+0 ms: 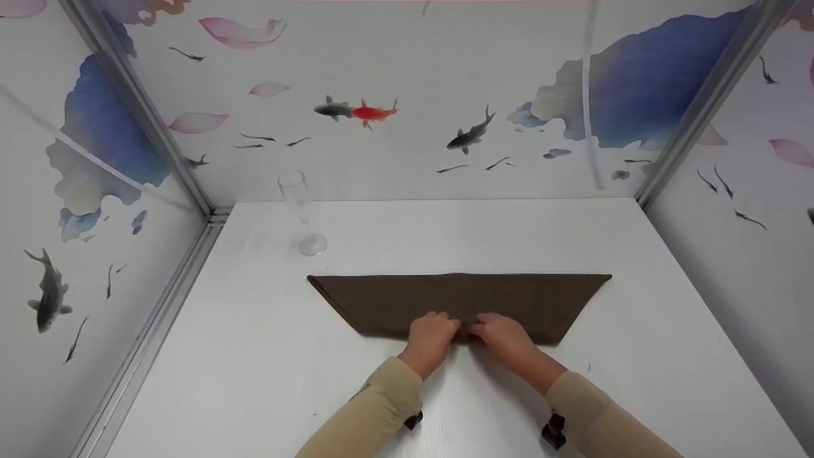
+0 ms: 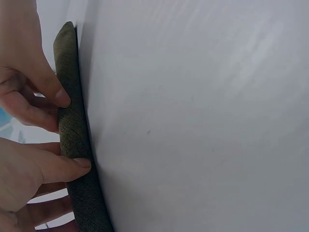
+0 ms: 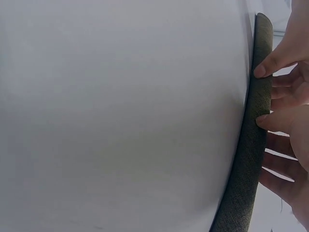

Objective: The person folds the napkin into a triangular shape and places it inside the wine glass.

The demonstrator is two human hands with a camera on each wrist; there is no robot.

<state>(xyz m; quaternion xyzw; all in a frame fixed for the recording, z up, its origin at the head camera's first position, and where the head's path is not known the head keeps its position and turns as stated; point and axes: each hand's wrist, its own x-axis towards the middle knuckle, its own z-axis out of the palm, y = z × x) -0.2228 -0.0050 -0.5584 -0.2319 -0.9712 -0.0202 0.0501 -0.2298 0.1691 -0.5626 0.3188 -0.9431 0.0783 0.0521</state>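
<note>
A dark brown cloth napkin (image 1: 458, 299) lies folded in a trapezoid on the table, its long edge on the far side. Its near edge forms a thick roll, seen as a long tube of the napkin (image 2: 79, 145) in the left wrist view. My left hand (image 1: 432, 334) pinches this roll near the middle, thumb on the near side and fingers behind. Close beside it, my right hand (image 1: 505, 337) pinches the same roll. In the right wrist view the thumbs of my left hand (image 3: 289, 58) and right hand (image 3: 289, 130) press on the napkin's near face.
A clear stemmed glass (image 1: 311, 245) stands upright on the white table (image 1: 254, 381), beyond the napkin's far left corner. Printed panels with fish and petals wall the table at the back (image 1: 407, 63) and on both sides, joined by metal frame posts (image 1: 146, 108).
</note>
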